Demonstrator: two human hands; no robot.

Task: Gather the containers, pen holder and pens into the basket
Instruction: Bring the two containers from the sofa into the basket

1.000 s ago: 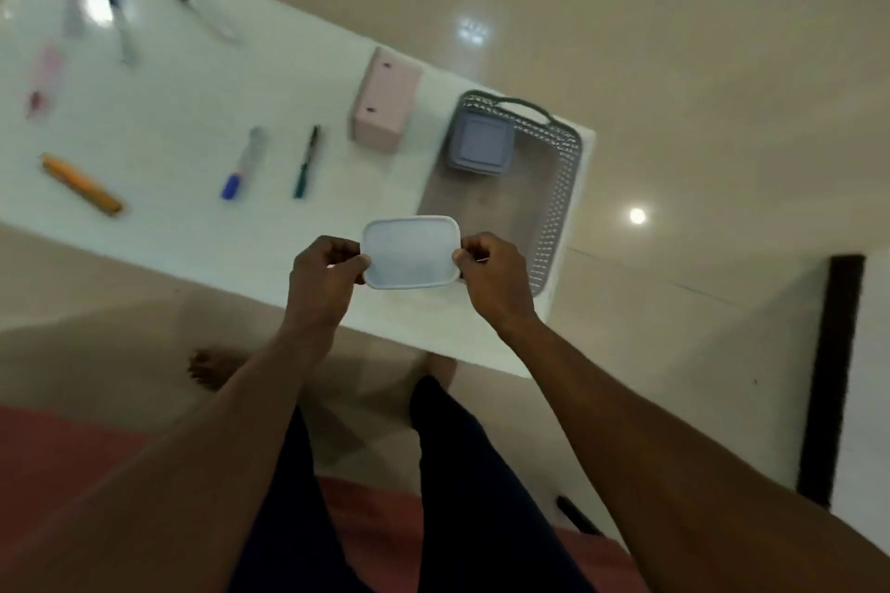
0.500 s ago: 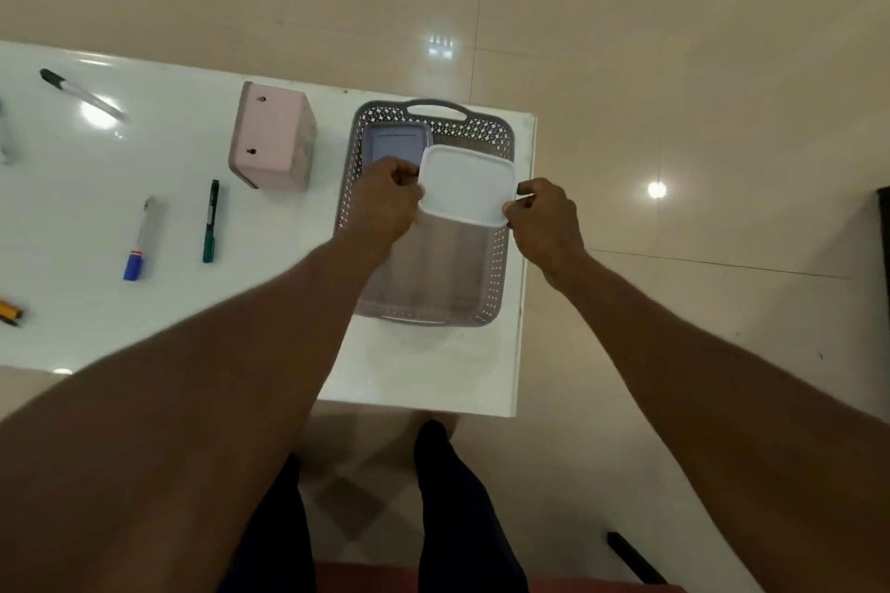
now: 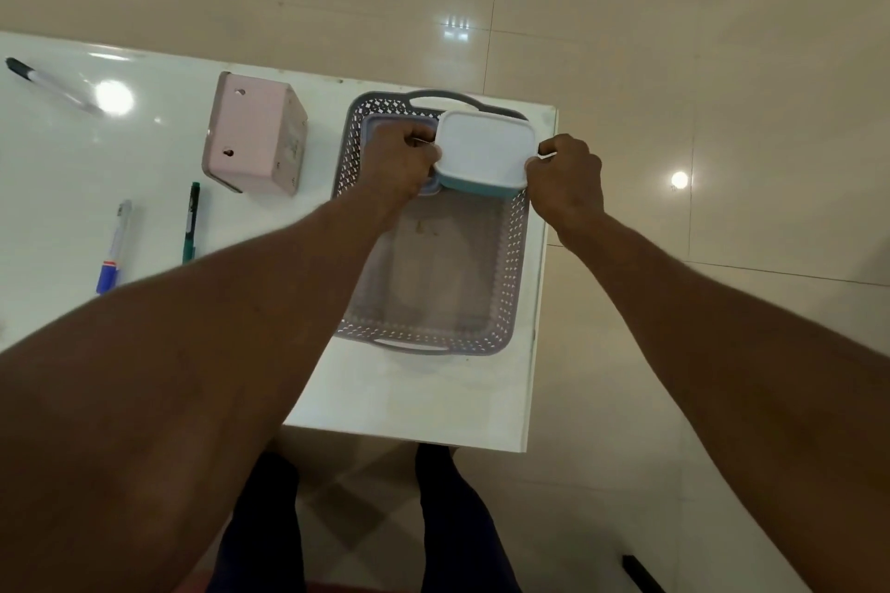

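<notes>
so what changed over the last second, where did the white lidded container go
Both hands, left hand and right hand, carried the white-lidded container from in front of the table out over the basket, to its far right corner beside the purple container. Both keep their grip. The pink pen holder and the pens stayed put.

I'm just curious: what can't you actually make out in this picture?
- Purple container: mostly hidden by the left hand, head view.
- White-lidded container: contents hidden by its lid; whether it rests on the basket floor is unclear.
- Blue-capped pen: lower end covered by the left forearm.
</notes>
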